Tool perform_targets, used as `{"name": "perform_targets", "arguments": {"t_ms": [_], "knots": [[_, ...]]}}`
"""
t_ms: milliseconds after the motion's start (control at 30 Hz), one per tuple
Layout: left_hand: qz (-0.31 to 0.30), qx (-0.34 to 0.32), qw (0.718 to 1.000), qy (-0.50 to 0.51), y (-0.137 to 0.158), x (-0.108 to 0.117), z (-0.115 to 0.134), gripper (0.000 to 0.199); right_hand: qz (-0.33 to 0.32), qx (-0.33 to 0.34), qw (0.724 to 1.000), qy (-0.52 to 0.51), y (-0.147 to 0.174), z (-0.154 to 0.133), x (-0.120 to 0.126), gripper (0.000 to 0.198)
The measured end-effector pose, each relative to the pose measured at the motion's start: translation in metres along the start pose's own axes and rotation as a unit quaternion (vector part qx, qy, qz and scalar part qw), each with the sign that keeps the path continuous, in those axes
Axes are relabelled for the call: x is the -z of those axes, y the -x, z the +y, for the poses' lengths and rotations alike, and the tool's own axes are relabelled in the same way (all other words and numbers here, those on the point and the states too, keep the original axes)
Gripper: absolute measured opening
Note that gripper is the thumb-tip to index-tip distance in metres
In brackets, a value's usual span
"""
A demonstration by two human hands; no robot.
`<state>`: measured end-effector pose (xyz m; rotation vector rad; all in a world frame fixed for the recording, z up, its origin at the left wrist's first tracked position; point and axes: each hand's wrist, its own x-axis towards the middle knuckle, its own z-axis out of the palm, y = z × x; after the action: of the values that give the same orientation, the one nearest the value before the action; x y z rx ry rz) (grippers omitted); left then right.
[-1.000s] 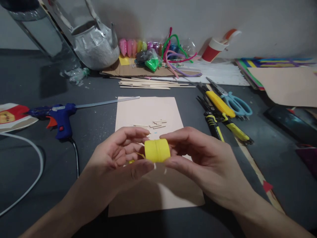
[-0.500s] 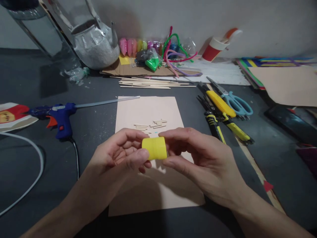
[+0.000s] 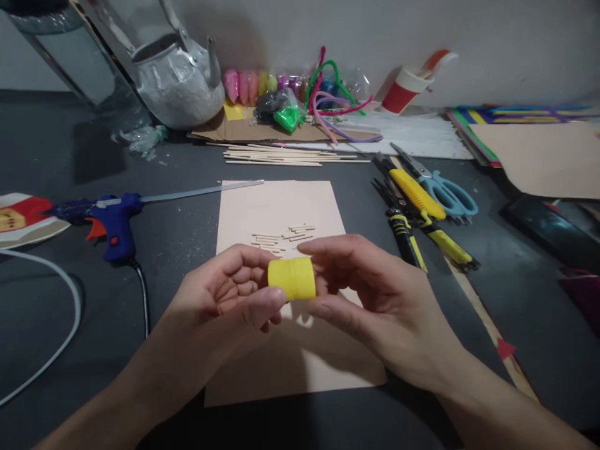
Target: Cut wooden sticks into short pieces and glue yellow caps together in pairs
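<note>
A short yellow cylinder point(image 3: 291, 279) with a faint seam round its middle is held level above a sheet of beige paper point(image 3: 276, 362). My left hand point(image 3: 229, 294) grips its left end, thumb on the near side and fingers behind. At the right end, my right hand point(image 3: 365, 294) has its thumb against the lower edge and other fingers at the end face. Its index finger arches just above the cylinder. Short cut sticks point(image 3: 266, 240) lie in two small groups on the paper beyond my hands.
To the left lies a blue glue gun point(image 3: 115, 222) with a cord. Pliers point(image 3: 405, 237), a yellow cutter point(image 3: 417, 194) and blue-handled scissors point(image 3: 445, 194) lie right. Long sticks point(image 3: 290, 155), a metal kettle point(image 3: 180, 81) and a red-white cup point(image 3: 405, 90) are at the back.
My right index finger has lifted slightly off the cylinder's top. My left thumb has slid a little to the right along it. The cylinder stays nearly where it was.
</note>
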<state>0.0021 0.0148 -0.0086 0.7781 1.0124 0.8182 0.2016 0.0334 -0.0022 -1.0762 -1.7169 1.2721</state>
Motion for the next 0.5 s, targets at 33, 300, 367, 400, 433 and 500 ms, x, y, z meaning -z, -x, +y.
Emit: {"name": "perform_targets", "arguments": {"t_ms": [33,300,367,400,433,500], "knots": [[-0.003,-0.002,1.000,-0.010,-0.0003,0.0003,-0.0004,0.022,0.000,0.000,1.000,0.004,-0.0003,0.0002,-0.0001,0.030],[0.017,0.000,0.999,-0.043,0.0013,-0.0016,-0.0018,0.032,0.009,-0.017,0.999,0.028,-0.0014,-0.0030,-0.0019,0.024],[0.016,-0.002,0.999,-0.042,0.0014,-0.0021,-0.0018,0.032,0.010,-0.022,0.999,0.026,-0.0010,-0.0042,-0.0026,0.022],[0.016,-0.003,0.999,-0.042,0.0015,-0.0021,-0.0018,0.030,0.010,-0.023,0.999,0.025,-0.0009,-0.0045,-0.0030,0.021],[0.015,-0.006,0.999,-0.043,0.0017,-0.0021,-0.0019,0.029,0.010,-0.024,0.999,0.025,-0.0009,-0.0046,-0.0034,0.021],[0.015,-0.008,0.999,-0.049,0.0023,-0.0017,-0.0020,0.027,0.006,-0.024,0.999,0.025,-0.0010,-0.0041,-0.0039,0.020]]}}
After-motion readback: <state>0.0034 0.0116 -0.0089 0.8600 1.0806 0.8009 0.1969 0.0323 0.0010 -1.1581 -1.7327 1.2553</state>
